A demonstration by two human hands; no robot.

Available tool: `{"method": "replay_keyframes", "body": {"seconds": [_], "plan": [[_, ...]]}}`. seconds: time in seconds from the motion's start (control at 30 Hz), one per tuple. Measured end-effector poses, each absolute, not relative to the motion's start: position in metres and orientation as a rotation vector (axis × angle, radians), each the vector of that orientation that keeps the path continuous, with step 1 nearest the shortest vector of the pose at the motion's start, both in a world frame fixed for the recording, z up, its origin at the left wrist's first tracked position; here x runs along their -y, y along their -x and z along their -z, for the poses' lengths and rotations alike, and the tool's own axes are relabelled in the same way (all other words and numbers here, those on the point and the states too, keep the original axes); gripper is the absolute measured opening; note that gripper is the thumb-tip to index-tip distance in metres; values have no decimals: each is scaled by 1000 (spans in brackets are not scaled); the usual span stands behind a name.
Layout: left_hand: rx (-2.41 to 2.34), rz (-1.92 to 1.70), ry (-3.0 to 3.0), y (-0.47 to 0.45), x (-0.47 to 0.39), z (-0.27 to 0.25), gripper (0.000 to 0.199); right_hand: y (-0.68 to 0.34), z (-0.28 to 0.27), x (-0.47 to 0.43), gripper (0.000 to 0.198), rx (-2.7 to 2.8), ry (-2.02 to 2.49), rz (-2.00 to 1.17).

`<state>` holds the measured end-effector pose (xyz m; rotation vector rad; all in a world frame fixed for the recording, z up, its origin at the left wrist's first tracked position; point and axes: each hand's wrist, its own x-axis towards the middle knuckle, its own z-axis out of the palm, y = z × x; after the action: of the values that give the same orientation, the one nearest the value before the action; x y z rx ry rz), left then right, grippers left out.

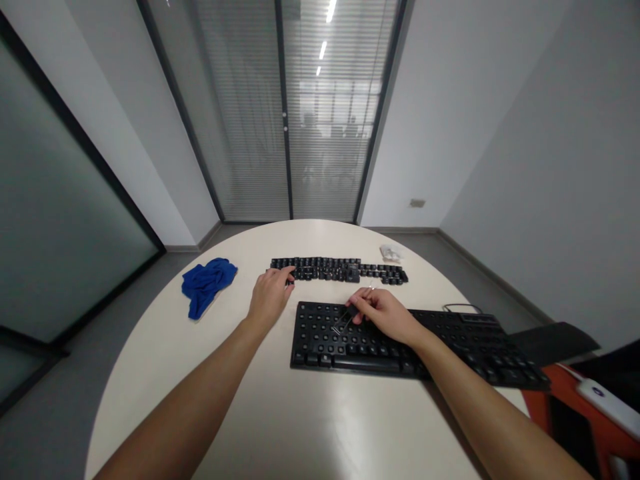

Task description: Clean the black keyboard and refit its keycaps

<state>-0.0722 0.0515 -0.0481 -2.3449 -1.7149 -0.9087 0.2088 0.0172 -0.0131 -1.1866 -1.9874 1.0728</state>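
My left hand (270, 291) is at the left end of the loose black keycaps (325, 268), laid out in rows on the table. Its thumb and index finger are closed around a small black keycap (289, 283). Over the left half of a black keyboard (370, 364), my right hand (383, 312) grips a wire keycap puller (343, 323), whose thin metal loops point down at the keys. Many bare key stems show in the keyboard's upper rows, while keycaps sit along its bottom rows. My right forearm covers part of the keyboard.
A crumpled blue cloth (207, 283) lies on the left of the round white table (260, 420). A small clear plastic bag (391, 253) is at the far right. Beyond the right edge, a red surface (543, 400) holds a white power strip (610, 405) and a dark flat object.
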Motion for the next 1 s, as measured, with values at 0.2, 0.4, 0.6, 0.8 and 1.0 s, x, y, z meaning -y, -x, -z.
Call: {"method": "replay_keyframes", "body": {"seconds": [0.2, 0.4, 0.6, 0.8, 1.0], "plan": [[1699, 926, 2349, 73, -52, 48, 40, -209, 12, -16, 45, 2002, 1190, -1054], [1721, 925, 2338, 74, -51, 48, 39, -209, 12, -16, 45, 1996, 1193, -1054], [1710, 959, 2344, 72, -49, 45, 36, -209, 11, -17, 49, 2027, 1178, -1018], [1597, 1337, 2541, 48, -20, 35, 20, -212, 8, -14, 52, 1998, 1152, -1082], [1134, 1119, 3223, 27, 5, 27, 34, -214, 4, -10, 53, 2054, 1106, -1076]]}}
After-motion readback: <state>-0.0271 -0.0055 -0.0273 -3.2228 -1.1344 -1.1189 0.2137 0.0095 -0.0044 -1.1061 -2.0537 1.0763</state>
